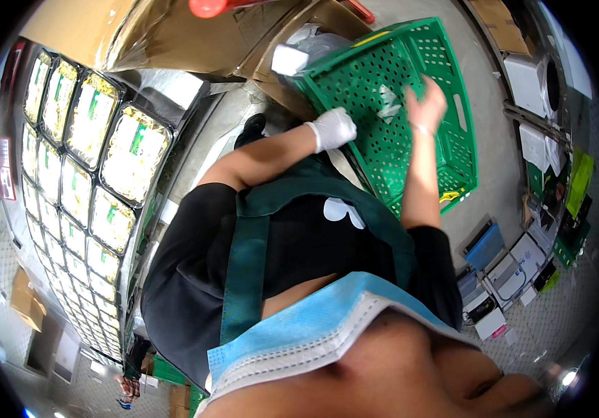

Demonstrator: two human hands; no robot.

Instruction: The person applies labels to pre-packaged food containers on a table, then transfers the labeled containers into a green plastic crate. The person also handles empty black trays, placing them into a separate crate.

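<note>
A green perforated plastic crate (pixel 452 150) stands tilted on the grey floor ahead of me. A crumpled white scrap (pixel 388 104) lies inside it. My left hand (pixel 333 129), in a white glove, is curled over the crate's near left rim. My bare right hand (pixel 425 103), with a thin band at the wrist, hovers above the inside of the crate with its fingers spread and nothing in them. It is close to the white scrap. My black shirt, green apron and blue face mask fill the lower part of the view.
On my left, a rack (pixel 83 160) carries rows of clear-lidded trays of pale yellow food with green labels. Cardboard boxes (pixel 174 35) and a red object (pixel 209 7) lie beyond the crate. Shelves with boxes (pixel 533 83) and several white devices (pixel 501 272) line the right.
</note>
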